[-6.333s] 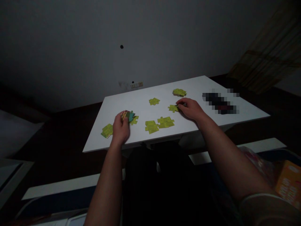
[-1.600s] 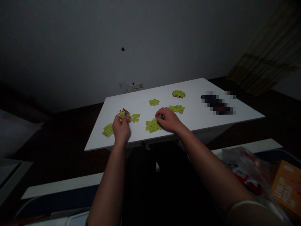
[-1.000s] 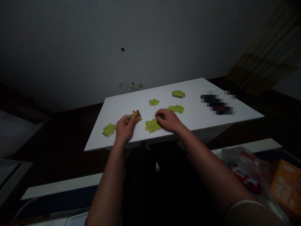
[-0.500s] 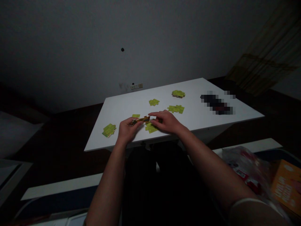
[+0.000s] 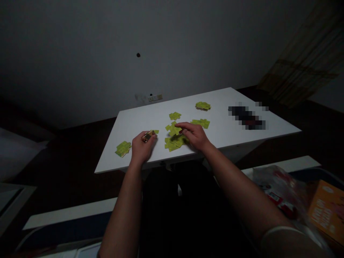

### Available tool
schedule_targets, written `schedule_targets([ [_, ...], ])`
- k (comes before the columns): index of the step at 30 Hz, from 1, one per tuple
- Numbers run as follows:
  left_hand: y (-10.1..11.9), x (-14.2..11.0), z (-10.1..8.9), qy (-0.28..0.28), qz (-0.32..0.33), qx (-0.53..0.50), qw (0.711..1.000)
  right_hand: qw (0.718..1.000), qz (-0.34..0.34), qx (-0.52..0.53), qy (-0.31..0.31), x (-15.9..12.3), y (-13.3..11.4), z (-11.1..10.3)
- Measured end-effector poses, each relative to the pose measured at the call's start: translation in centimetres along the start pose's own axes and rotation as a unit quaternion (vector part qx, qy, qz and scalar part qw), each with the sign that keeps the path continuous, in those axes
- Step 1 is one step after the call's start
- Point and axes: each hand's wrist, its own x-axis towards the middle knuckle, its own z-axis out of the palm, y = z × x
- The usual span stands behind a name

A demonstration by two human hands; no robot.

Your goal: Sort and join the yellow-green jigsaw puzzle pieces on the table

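Note:
Yellow-green puzzle pieces lie back side up on a white table (image 5: 220,138). My left hand (image 5: 141,148) is closed on a small stack of puzzle pieces (image 5: 148,135) with a coloured face showing, held just above the table's near left part. My right hand (image 5: 195,135) pinches a green puzzle piece (image 5: 172,128) between thumb and forefinger and lifts it, tilted, above a joined green cluster (image 5: 174,142) that lies right under the hand. A small green piece (image 5: 156,132) peeks out behind the left hand's stack.
More green pieces lie at the near left (image 5: 123,148), the middle back (image 5: 175,115), the right of my hand (image 5: 201,123) and the far back (image 5: 202,105). A blurred dark object (image 5: 245,115) sits at the table's right. An orange box (image 5: 326,211) and a plastic bag (image 5: 279,193) are at the lower right.
My left hand drew its stack back to the left, after bringing it to the right hand. My right hand now holds a green piece raised over the cluster.

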Motion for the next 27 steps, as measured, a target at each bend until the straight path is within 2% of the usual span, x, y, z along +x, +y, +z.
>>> schedule_targets([
  [7, 0.8, -0.2, -0.2, -0.015, 0.003, 0.034, 0.999, 0.995, 0.078, -0.048, 0.037, 0.1, -1.4, 0.4],
  [27, 0.6, -0.2, -0.3, -0.02, -0.003, 0.039, 0.999, 0.995, 0.074, -0.061, 0.018, 0.2, -1.1, 0.4],
])
